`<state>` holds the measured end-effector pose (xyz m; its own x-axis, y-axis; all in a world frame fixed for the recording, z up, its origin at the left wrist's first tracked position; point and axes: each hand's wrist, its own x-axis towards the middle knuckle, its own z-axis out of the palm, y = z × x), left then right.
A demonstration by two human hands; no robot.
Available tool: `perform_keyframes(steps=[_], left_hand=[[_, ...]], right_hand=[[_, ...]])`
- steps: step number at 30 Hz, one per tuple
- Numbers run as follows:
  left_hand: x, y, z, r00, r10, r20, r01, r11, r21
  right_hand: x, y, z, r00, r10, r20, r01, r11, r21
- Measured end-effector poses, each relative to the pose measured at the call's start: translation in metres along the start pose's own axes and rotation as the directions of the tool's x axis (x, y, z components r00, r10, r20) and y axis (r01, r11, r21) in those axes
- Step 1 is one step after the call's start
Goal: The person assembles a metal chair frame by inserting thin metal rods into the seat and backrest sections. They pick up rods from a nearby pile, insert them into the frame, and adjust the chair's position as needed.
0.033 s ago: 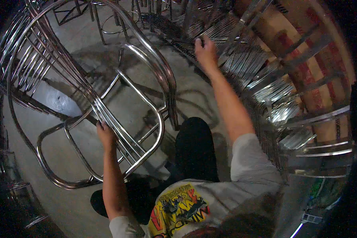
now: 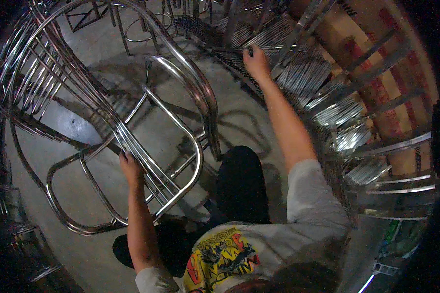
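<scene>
A shiny chair frame point(image 2: 196, 146) of bent metal tubes stands before me on the left, its long back rods point(image 2: 95, 105) running up to the far left. My left hand point(image 2: 132, 168) is closed at the lower part of these rods, beside the seat loop. Out to the far right, my right arm is stretched away from the chair frame. My right hand point(image 2: 257, 64) has its fingers curled together near a rack of thin metal rods. Something small and dark shows at its fingertips, too unclear to name.
Bundles of thin metal rods point(image 2: 305, 75) lie in the rack along the right. Brown and red cardboard point(image 2: 376, 73) stands behind its bars. More metal frames point(image 2: 132, 24) stand at the far side on the grey concrete floor point(image 2: 244, 107). My dark-clad knee point(image 2: 242, 180) is close to the chair frame.
My right hand sits very slightly farther to the right. My left hand and the chair frame are in the same place.
</scene>
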<state>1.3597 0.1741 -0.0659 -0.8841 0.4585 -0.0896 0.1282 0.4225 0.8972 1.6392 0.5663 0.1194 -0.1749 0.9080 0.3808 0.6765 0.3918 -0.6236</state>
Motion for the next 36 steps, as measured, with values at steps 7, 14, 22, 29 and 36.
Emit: perform_keyframes(steps=[7, 14, 22, 29, 36], left_hand=[[-0.012, 0.021, -0.008, 0.999, -0.047, 0.012, 0.048, 0.997, -0.064], [-0.029, 0.057, -0.004, 0.996, -0.075, -0.036, 0.074, 0.996, -0.045], [-0.031, 0.052, -0.008, 1.000, -0.019, -0.024, 0.017, 0.996, -0.084], [-0.024, 0.041, -0.006, 0.999, -0.014, -0.032, 0.012, 0.999, -0.051], [-0.019, 0.046, -0.005, 0.998, -0.027, -0.058, 0.032, 0.995, 0.093]], right_hand=[[0.081, 0.101, 0.146, 0.947, -0.108, 0.304, 0.189, 0.949, -0.252], [0.111, 0.097, 0.237, 0.964, 0.068, 0.257, -0.033, 0.990, -0.140], [0.099, 0.041, 0.162, 0.888, -0.405, -0.217, 0.416, 0.909, 0.004], [0.028, -0.074, -0.011, 0.765, -0.276, -0.581, 0.566, 0.719, 0.403], [-0.160, -0.151, -0.181, 0.750, -0.640, -0.169, 0.333, 0.144, 0.932]])
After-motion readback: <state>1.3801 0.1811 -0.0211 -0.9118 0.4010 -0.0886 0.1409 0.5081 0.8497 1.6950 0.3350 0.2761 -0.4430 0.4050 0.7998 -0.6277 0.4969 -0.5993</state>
